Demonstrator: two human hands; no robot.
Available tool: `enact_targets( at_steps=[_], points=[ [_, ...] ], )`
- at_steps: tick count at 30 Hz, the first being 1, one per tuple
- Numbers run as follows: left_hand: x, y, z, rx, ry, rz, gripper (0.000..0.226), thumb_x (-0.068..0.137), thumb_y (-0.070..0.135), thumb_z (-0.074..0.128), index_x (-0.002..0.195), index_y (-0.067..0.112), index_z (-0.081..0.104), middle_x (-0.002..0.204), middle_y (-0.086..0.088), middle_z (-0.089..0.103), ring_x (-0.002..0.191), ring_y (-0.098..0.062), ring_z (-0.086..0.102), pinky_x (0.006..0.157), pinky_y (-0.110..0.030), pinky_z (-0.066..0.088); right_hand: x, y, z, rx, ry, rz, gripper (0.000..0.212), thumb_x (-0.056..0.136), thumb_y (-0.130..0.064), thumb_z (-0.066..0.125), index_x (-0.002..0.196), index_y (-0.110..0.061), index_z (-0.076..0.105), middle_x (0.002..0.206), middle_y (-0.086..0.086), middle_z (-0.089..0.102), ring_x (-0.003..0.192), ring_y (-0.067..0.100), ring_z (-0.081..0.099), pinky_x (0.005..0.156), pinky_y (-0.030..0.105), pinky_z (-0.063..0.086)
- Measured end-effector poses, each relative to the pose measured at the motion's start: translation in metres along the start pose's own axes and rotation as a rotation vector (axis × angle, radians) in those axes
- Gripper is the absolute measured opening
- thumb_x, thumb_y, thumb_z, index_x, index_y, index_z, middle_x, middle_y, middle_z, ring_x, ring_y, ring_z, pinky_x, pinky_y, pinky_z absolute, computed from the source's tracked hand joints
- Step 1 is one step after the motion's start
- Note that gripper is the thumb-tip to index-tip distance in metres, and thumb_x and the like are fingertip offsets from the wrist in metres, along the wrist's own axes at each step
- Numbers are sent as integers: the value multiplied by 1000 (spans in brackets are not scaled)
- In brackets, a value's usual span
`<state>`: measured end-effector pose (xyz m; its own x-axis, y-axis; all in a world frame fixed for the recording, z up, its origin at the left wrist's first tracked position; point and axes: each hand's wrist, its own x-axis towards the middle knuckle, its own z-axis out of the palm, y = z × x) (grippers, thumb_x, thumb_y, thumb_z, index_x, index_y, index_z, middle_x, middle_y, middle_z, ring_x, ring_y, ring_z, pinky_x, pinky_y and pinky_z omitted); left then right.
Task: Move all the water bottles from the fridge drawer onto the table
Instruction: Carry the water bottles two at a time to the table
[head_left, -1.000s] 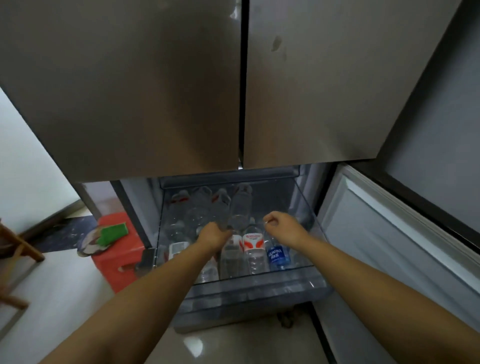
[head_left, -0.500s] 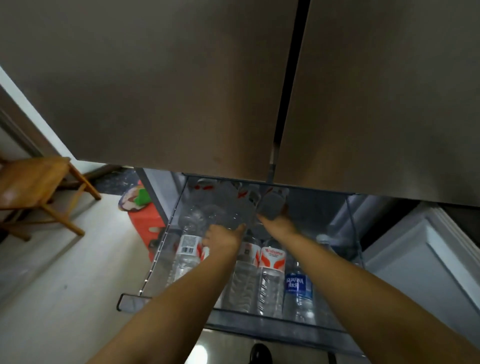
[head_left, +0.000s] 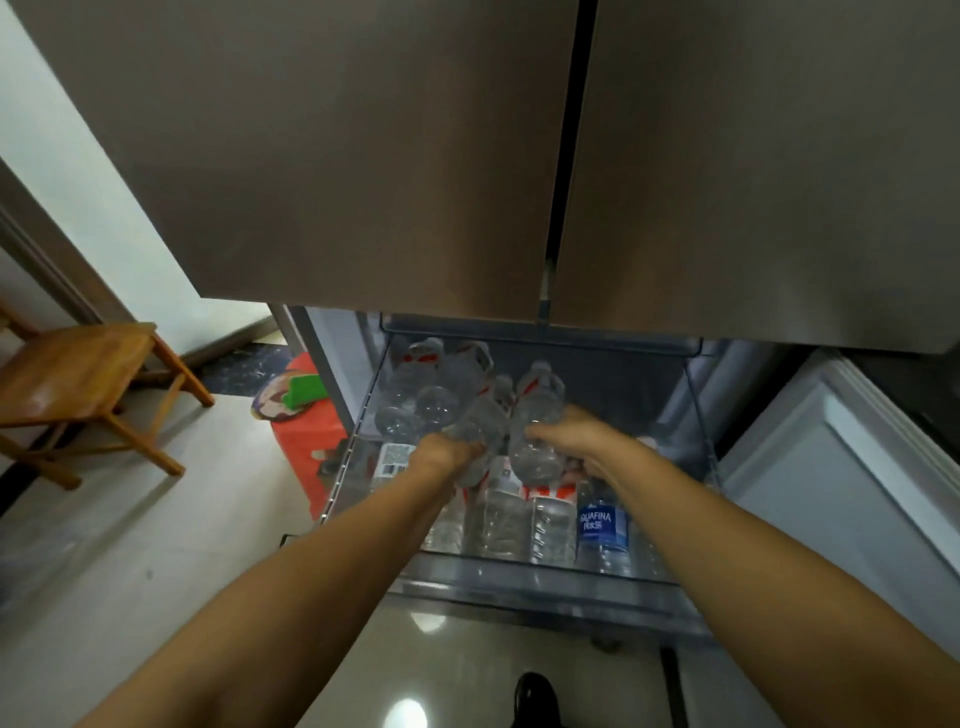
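Note:
The clear fridge drawer stands pulled out below the fridge doors, filled with several water bottles lying on their sides. My left hand grips a clear bottle by its lower body. My right hand grips another red-labelled bottle. Both held bottles are lifted a little above the pile, bases toward me. A blue-labelled bottle lies at the drawer's front right, beside red-labelled bottles. More bottles are stacked at the back left.
Two closed fridge doors overhang the drawer. An open lower door stands at the right. A red stool holding a green item sits left of the drawer. A wooden chair stands at the far left on the tiled floor.
Both hands closed round bottles on top of the pile and raised them slightly. The camera tilted further down and shifted left, bringing the wooden chair into view.

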<state>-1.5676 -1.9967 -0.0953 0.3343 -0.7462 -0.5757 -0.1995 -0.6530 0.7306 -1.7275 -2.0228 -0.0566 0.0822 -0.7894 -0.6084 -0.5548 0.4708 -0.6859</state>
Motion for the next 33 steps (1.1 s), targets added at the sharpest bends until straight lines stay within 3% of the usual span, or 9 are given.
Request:
enact_targets(
  at_steps=[3,6,11,15,17,20,25,29,33],
  points=[
    [-20,-2,-15,58,-97,74,51,82,15,72,127,1,52,123,-20,60,104,-31,60,86,-33,49,-23,10,15,-51,38,6,44,87,-20,65,122,-7,44,93,6,55,78,19,57,58,26,48],
    [-40,2,-28,326,-191,123,52,87,22,66,131,3,46,127,-10,54,120,-29,52,94,-33,44,-36,22,27,-155,55,-8,74,82,-15,69,143,-7,28,129,14,50,114,30,54,80,31,51],
    [-61,0,-30,627,-265,294,30,94,18,52,122,7,53,128,-11,54,117,-28,52,106,-39,42,-50,29,31,-183,38,15,92,80,-15,72,149,-13,11,140,14,41,124,32,47,94,40,47],
    [-54,10,-40,663,-407,121,60,93,39,52,143,10,33,148,-16,35,134,-33,38,111,-44,35,-51,22,30,-238,-23,69,88,79,-18,73,147,-17,17,140,13,40,120,31,48,90,41,51],
    [-48,23,-43,625,-476,27,79,88,61,44,148,13,23,154,-16,26,138,-36,32,112,-47,33,-50,17,30,-254,-4,25,70,85,-19,67,143,-12,28,136,13,46,110,24,50,92,35,48],
    [-35,38,-26,445,-472,-1,76,89,63,41,142,9,34,147,-14,39,132,-35,42,104,-40,40,-36,13,28,-151,73,-1,51,92,-32,57,135,-9,41,123,11,58,91,18,55,77,30,49],
    [-14,49,3,322,-280,12,50,100,38,37,135,1,43,139,-18,47,128,-33,47,106,-37,38,1,19,33,-33,179,32,73,83,-50,62,136,-10,33,116,8,60,72,12,58,46,21,43],
    [0,49,11,377,-286,-9,39,95,25,52,127,5,44,126,-20,56,115,-34,58,100,-38,48,15,21,38,-67,150,37,95,74,-52,70,143,-7,21,123,9,57,89,18,59,51,23,45],
    [6,41,3,270,-312,-65,27,91,15,59,111,-2,54,110,-20,60,112,-37,59,97,-40,49,27,23,29,78,97,35,76,67,-35,77,130,-9,44,111,10,65,84,20,67,54,23,51]
  ],
)
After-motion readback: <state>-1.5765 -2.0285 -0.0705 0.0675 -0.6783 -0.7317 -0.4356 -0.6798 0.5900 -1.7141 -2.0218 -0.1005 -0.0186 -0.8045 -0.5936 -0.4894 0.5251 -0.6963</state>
